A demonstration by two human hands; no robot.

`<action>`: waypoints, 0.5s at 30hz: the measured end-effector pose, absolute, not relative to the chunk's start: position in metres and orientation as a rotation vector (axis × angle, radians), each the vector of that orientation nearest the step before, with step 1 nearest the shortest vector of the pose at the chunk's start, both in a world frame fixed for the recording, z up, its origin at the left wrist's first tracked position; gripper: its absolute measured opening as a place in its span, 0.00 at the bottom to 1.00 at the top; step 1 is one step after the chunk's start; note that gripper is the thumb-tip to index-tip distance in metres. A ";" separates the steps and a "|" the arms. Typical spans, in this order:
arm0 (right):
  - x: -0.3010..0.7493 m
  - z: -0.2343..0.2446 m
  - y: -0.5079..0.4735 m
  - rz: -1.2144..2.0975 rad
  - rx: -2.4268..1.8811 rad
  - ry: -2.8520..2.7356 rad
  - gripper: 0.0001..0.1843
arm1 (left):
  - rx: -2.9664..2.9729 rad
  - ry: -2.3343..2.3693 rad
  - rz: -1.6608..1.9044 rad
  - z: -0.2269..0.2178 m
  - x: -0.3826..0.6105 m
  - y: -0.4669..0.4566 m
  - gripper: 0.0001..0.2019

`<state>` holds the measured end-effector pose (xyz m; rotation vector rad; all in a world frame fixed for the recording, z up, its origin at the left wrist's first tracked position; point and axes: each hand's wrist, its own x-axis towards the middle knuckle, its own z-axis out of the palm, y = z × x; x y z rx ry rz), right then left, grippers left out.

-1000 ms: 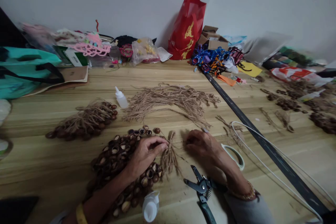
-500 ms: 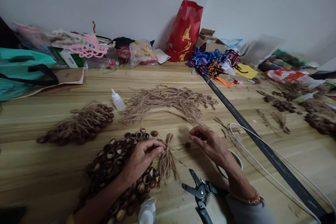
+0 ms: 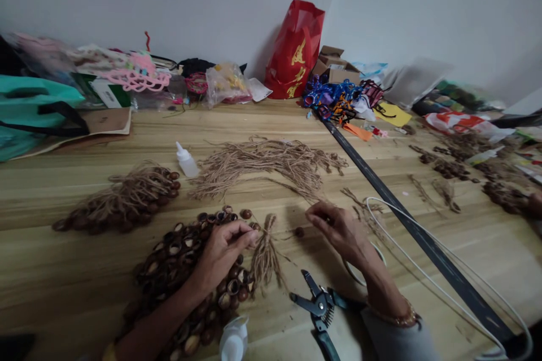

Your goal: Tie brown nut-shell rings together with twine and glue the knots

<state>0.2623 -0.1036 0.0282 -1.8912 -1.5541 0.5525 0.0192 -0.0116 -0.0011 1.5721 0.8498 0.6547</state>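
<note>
While the left hand (image 3: pixel 226 245) hovers over the heap of shells (image 3: pixel 182 262), its thumb and forefinger drawn close, the twine bundle (image 3: pixel 266 259) (looped at the top, loose strands below) lies just to the right of those fingertips. Perhaps they pinch something small, but I cannot tell, nor whether the right hand (image 3: pixel 339 231), its fingers curled, grips anything. Just left of the right fingertips sits a round nut (image 3: pixel 299 232), with the pruning shears (image 3: pixel 322 304) nearer the wearer.
</note>
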 end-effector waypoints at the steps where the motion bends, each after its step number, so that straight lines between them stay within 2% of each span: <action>1: 0.264 0.026 -0.103 0.569 -1.875 -1.601 0.08 | 1.568 0.849 0.657 0.000 0.019 -0.012 0.11; 7: 0.261 0.028 -0.102 0.605 -1.850 -1.583 0.07 | 1.485 0.861 0.682 0.003 0.018 -0.014 0.13; 11: 0.247 0.038 -0.104 0.678 -1.835 -1.647 0.10 | 1.481 0.860 0.714 0.003 0.018 -0.014 0.14; 15: 0.231 0.041 -0.105 0.720 -1.857 -1.742 0.06 | 1.496 0.857 0.773 0.001 0.018 -0.012 0.13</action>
